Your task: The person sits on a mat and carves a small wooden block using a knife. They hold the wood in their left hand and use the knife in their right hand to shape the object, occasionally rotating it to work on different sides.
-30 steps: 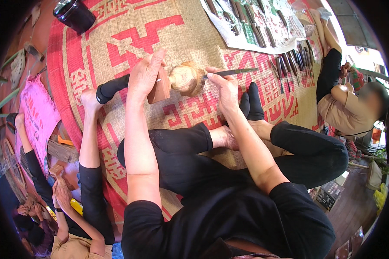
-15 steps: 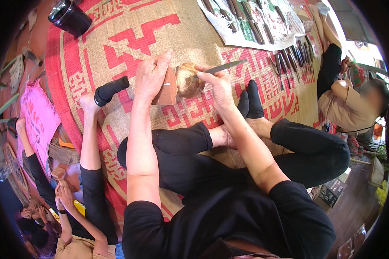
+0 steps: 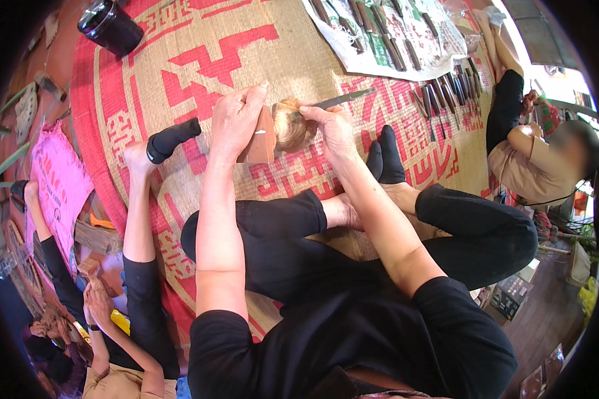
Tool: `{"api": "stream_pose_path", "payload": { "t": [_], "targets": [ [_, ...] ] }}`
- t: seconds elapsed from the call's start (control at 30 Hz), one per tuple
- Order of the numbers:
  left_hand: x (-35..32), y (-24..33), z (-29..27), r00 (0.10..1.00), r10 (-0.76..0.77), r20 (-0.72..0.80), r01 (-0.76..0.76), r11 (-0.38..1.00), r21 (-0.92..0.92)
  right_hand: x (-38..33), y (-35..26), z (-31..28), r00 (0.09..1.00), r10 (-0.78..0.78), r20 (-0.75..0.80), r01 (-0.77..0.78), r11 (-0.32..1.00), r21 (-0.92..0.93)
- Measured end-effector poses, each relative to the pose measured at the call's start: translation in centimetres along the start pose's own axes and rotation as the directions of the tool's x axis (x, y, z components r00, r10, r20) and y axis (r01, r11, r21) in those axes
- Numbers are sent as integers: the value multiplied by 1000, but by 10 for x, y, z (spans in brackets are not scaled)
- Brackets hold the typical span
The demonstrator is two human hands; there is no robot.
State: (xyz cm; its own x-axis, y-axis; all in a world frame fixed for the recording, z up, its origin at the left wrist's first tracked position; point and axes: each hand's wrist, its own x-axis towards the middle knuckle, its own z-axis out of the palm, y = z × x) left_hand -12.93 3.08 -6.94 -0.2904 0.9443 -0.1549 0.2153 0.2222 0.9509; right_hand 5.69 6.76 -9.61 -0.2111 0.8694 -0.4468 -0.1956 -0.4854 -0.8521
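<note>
My left hand (image 3: 235,121) grips a brown wooden block (image 3: 262,138) whose far end is a pale rounded carved piece (image 3: 291,128). My right hand (image 3: 333,130) holds a slim carving chisel (image 3: 336,101), its metal blade pointing right and away, the hand pressed against the pale carved end. Both hands meet above a woven straw mat (image 3: 199,60) with red patterns. I sit cross-legged in black trousers (image 3: 353,246) and black socks (image 3: 385,159).
Several chisels (image 3: 446,93) lie in rows on a printed sheet (image 3: 379,40) at the back right. A black container (image 3: 110,25) stands at the back left. One person sits at the right (image 3: 532,166); another's legs (image 3: 140,219) stretch along my left beside a pink bag (image 3: 56,186).
Both hands with the block and the chisel sit slightly higher and further right in the picture. The grip on each stays the same.
</note>
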Motion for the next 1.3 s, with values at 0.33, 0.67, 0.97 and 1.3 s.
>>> {"api": "stream_pose_path", "payload": {
  "t": [0.33, 0.67, 0.97, 1.3],
  "targets": [
    [1, 2, 2, 1000, -4, 4, 4, 1000, -16, 7, 12, -19, 999, -48, -8, 48, 998, 47],
    [0, 5, -2, 1000, -6, 17, 6, 1000, 15, 3, 1, -7, 1000, 14, -13, -13, 998, 67],
    [0, 5, -1, 1000, -26, 12, 26, 998, -50, 9, 5, -3, 998, -23, -62, 26, 999, 41],
    [2, 2, -4, 999, -32, 43, 34, 999, -37, 17, 10, -7, 1000, 16, -15, -16, 1000, 1]
  ]
}}
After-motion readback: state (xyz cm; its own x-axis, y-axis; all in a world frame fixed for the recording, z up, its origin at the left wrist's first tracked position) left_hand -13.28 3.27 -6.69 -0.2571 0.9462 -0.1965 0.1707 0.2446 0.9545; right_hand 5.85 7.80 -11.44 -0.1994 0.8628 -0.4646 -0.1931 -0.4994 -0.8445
